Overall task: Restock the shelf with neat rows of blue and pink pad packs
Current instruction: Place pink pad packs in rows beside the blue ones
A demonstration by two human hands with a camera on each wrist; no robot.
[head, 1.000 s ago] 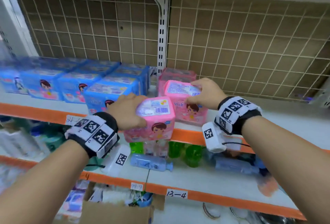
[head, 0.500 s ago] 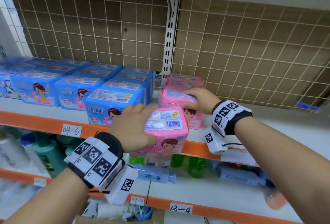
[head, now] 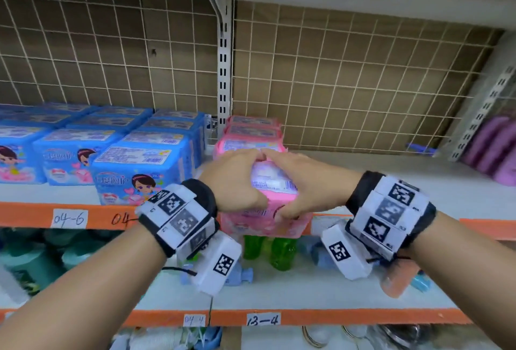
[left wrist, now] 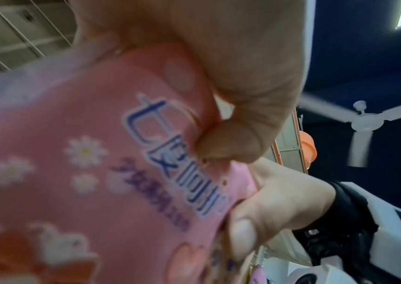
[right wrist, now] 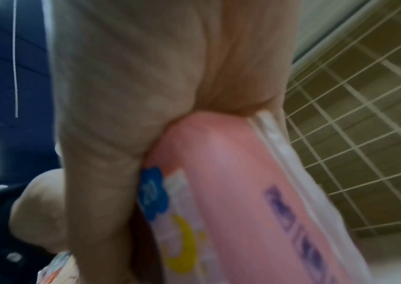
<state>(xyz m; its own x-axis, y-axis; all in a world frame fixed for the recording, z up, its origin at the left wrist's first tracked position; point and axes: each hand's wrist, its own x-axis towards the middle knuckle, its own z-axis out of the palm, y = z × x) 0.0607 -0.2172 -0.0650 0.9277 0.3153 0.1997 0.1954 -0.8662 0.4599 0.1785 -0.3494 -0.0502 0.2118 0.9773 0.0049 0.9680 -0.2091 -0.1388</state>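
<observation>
Half a second ago our right hand (head: 310, 179) lay on the pack behind; now it has come forward to join our left hand (head: 233, 179) on the front pink pack (head: 265, 218), and the two sets of fingertips meet over its top. Both hands are closed around this pack: fingers draped over the top face, thumbs pressed against the front. The left wrist view shows the left thumb (left wrist: 233, 142) and the right thumb (left wrist: 245, 236) both on the printed front; the right wrist view shows the palm (right wrist: 126, 86) cupped over the pack's rounded upper corner.

We see the pack at the front edge of the shelf (head: 418, 182), partly overlapping its orange lip (head: 33, 218), at the head of the pink row (head: 252, 130) that runs back toward the wire grid (head: 349, 84). It is soft and glossy, pink, with white daisies, blue lettering and a blue "20" badge on the front, and a white label with a barcode on top. Whether it rests on the shelf or is lifted, we cannot tell.

Just to its left stand the blue packs (head: 139, 165) in rows, each with a cartoon girl on the front. Green bottles (head: 282, 252) show on the shelf below.
</observation>
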